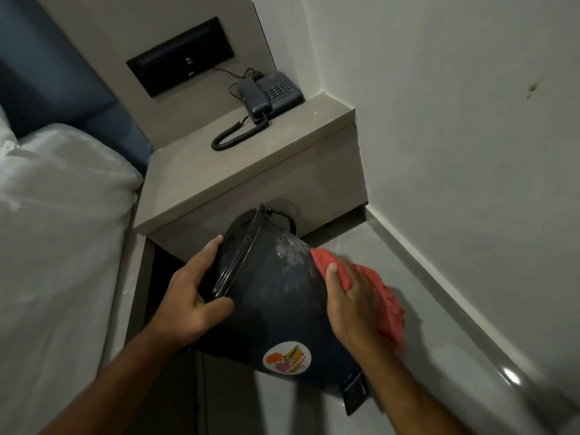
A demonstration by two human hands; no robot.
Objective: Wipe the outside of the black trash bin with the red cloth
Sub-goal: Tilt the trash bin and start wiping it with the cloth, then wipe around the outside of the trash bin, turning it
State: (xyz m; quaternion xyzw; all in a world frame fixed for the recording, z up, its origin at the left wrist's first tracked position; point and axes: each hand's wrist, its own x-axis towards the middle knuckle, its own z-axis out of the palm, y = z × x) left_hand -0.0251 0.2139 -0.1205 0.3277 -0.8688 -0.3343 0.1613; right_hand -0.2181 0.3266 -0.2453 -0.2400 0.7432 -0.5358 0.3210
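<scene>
The black trash bin is being held off the floor, tipped on its side just in front of the grey bedside table, with its open mouth turned toward the table and the bed side and its base pointing back toward the person. The left hand is clamping the bin's rim: the fingers are reaching into the opening while the thumb is pressing on the outer wall just below the rim. The right hand is lying flat on the far side of the bin from the left hand, fingers spread and pressing the red cloth against the bin's outer wall; the cloth is bunching out past the fingertips and trailing behind the palm, blurred at its edges. A pale, scuffed or wet-looking patch is showing on the bin's wall just beside the cloth's front corner. A round colourful sticker is sitting on the bin near its base, and a dark tag is hanging from the base edge. On the table behind the bin, a dark corded telephone is resting near the wall corner, its coiled cord lying in front of it. White bedding is lying beside the table, opposite the wall.
</scene>
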